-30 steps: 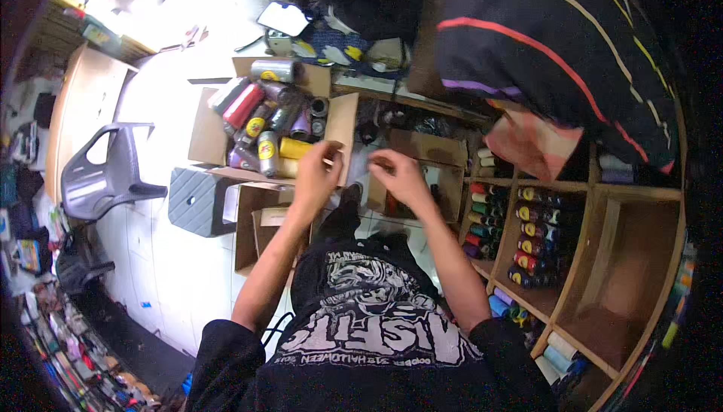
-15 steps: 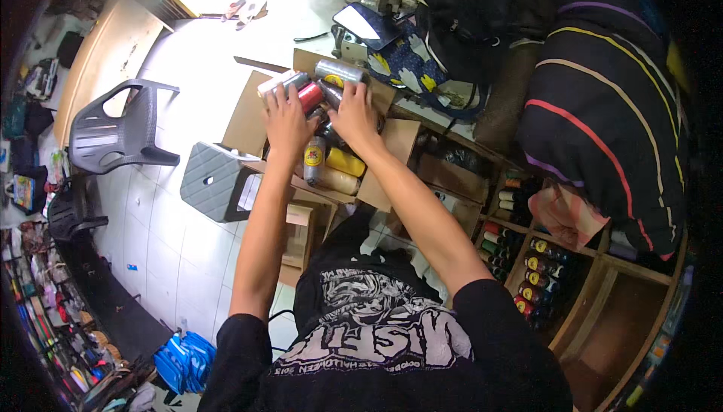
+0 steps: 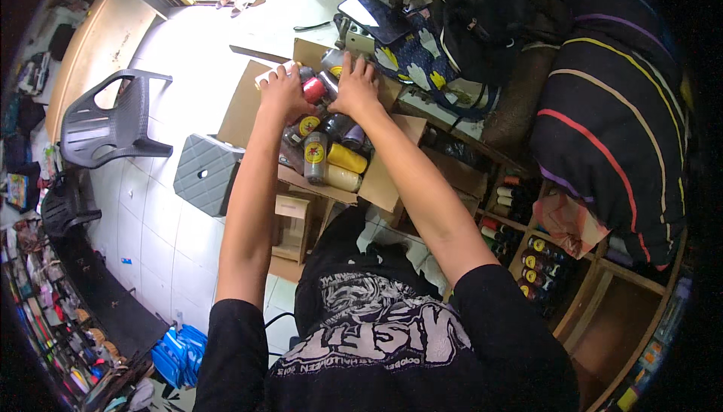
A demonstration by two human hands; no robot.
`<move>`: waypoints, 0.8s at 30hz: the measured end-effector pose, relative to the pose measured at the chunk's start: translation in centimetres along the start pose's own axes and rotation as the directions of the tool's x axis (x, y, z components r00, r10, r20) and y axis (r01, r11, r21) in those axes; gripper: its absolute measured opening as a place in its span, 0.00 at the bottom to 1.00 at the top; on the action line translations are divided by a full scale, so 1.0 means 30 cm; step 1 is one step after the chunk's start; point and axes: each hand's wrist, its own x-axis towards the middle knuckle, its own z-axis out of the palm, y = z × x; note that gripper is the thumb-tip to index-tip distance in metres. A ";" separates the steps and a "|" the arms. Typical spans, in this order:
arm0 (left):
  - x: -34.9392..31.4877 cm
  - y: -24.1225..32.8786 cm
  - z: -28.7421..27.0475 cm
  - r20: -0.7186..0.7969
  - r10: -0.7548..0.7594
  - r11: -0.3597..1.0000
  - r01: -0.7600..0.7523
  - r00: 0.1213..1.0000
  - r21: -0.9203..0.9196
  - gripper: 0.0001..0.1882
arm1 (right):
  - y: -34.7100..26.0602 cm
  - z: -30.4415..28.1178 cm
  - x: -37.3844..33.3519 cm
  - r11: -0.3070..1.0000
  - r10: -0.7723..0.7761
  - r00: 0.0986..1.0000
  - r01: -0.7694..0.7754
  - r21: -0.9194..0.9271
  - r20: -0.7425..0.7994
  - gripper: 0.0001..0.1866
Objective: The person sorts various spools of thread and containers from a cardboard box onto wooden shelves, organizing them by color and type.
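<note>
In an open cardboard box (image 3: pixel 239 103) lie several thread spools, some with round yellow labels. My left hand (image 3: pixel 283 96) rests over a whitish spool (image 3: pixel 263 77) at the box's left, its fingers spread, its thumb side near a red spool (image 3: pixel 314 90). Opposite it, my right hand (image 3: pixel 355 90) lies on spools at the far right, fingers apart over a grey spool (image 3: pixel 331 60). What sits under both palms is hidden. Nearer to me are a yellow spool (image 3: pixel 347 158), a cream spool (image 3: pixel 342 178) and an upright-looking grey spool (image 3: pixel 315 157).
A grey stool (image 3: pixel 207 175) and a dark plastic chair (image 3: pixel 113 122) stand to the left. Behind the box lie a phone (image 3: pixel 374 16) and a patterned bag (image 3: pixel 414 54). To the right, a wooden shelf (image 3: pixel 602 291) holds more spools, below a large striped black bundle (image 3: pixel 610 111).
Both hands have shifted slightly away from me over the spools. The far grey spool now sits more tilted and lower in the box. The view has also shifted a little.
</note>
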 end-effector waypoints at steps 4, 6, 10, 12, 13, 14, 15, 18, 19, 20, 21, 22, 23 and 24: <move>0.013 -0.017 -0.017 0.090 0.008 1.000 -0.005 0.996 -0.030 0.61 | -0.007 -0.024 -0.016 0.985 0.087 0.990 -0.102 0.140 0.109 0.66; 0.022 -0.017 -0.012 0.081 0.018 0.999 -0.015 0.997 -0.042 0.61 | -0.002 -0.006 -0.019 0.979 0.088 0.994 -0.098 0.177 0.067 0.66; 0.025 0.003 -0.014 0.054 0.029 0.995 -0.024 0.998 -0.098 0.60 | 0.017 0.058 -0.021 0.983 0.088 0.995 -0.093 0.158 0.038 0.67; 0.016 -0.010 -0.002 0.066 0.018 0.989 -0.008 0.998 -0.146 0.58 | 0.007 0.052 -0.021 0.976 0.098 0.995 -0.101 0.193 0.029 0.67; 0.015 -0.014 0.002 0.060 0.018 0.990 -0.009 0.998 -0.142 0.59 | 0.004 0.047 -0.021 0.972 0.103 0.994 -0.106 0.210 0.025 0.66; 0.012 -0.008 -0.001 0.055 0.019 0.990 -0.011 0.998 -0.139 0.59 | 0.003 0.038 -0.019 0.973 0.100 0.994 -0.105 0.206 0.034 0.66; 0.006 -0.004 -0.002 0.051 0.020 0.990 -0.013 0.999 -0.137 0.60 | 0.002 0.030 -0.019 0.971 0.082 0.996 -0.090 0.220 0.044 0.66; 0.013 0.002 0.005 -0.019 0.013 0.984 -0.016 1.000 -0.178 0.58 | 0.006 0.023 -0.009 0.963 0.051 0.996 -0.067 0.261 0.069 0.65; 0.013 0.004 0.008 -0.003 -0.003 0.978 0.002 1.000 -0.207 0.58 | 0.008 0.027 -0.012 0.964 0.065 0.995 -0.083 0.251 0.076 0.65; 0.014 0.005 0.006 0.013 -0.019 0.971 0.022 1.000 -0.236 0.58 | 0.011 0.031 -0.012 0.966 0.078 0.993 -0.096 0.240 0.085 0.65; 0.013 0.004 0.005 0.030 -0.036 0.963 0.043 0.999 -0.265 0.58 | 0.012 0.034 -0.012 0.967 0.090 0.992 -0.109 0.230 0.093 0.65; 0.013 -0.001 0.001 0.012 -0.056 0.952 0.057 0.998 -0.301 0.57 | 0.012 0.038 -0.012 0.964 0.095 0.992 -0.114 0.239 0.087 0.64; 0.014 -0.009 -0.001 -0.004 -0.077 0.940 0.071 0.997 -0.334 0.56 | 0.012 0.044 -0.013 0.961 0.100 0.992 -0.118 0.250 0.081 0.64; 0.011 -0.021 -0.001 -0.020 -0.099 0.926 0.085 0.995 -0.368 0.55 | 0.008 0.052 -0.014 0.958 0.105 0.992 -0.121 0.261 0.077 0.64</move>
